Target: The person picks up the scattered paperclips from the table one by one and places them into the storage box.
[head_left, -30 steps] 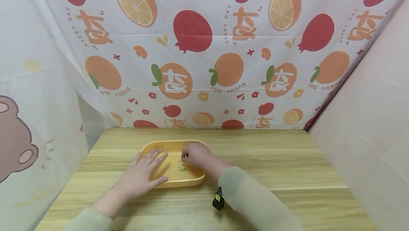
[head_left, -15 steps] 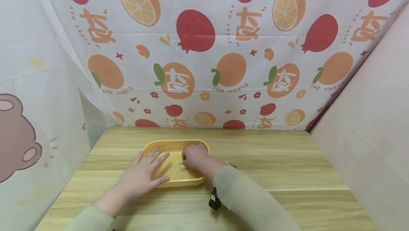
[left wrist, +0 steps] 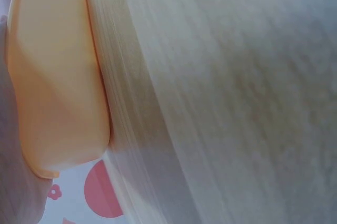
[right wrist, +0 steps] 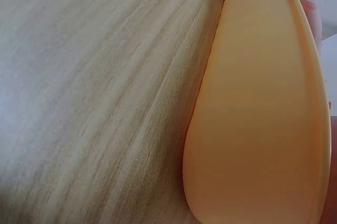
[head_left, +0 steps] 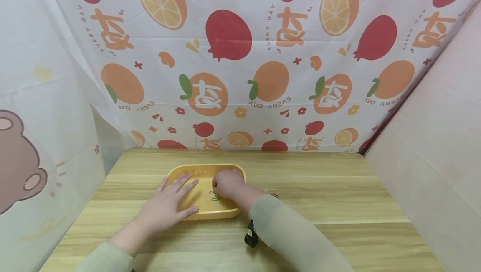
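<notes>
Spread wide over the left end of the yellow plastic tray: left hand, fingers straight and apart, reaching inward across the left rim, thumb on the near rim. Inside the tray, toward the right: right hand, fingers curled downward, tips close to small paper clips. Cannot tell from any view if pinching a clip or only touching one, with the fingertips largely hidden.

Scattered on the tray floor, on the near side of those fingertips: several clips, mostly pale, one green, too small to count surely. On the wood-grain table, right of the tray and just on the far side of the right sleeve: a pale paper clip and a reddish paper clip, near each other. Under the right cuff: a small black device with a yellow mark. At the table's far edge: white fruit-print cloth.

Seen only in the head view: clips, tray floor, both hands nearly whole. Seen better in the wrist views: smooth outer tray walls, upright on the table. In the left one, a blurred strip of hand along the rim; in the right one, a finger against the rim at the far end.
</notes>
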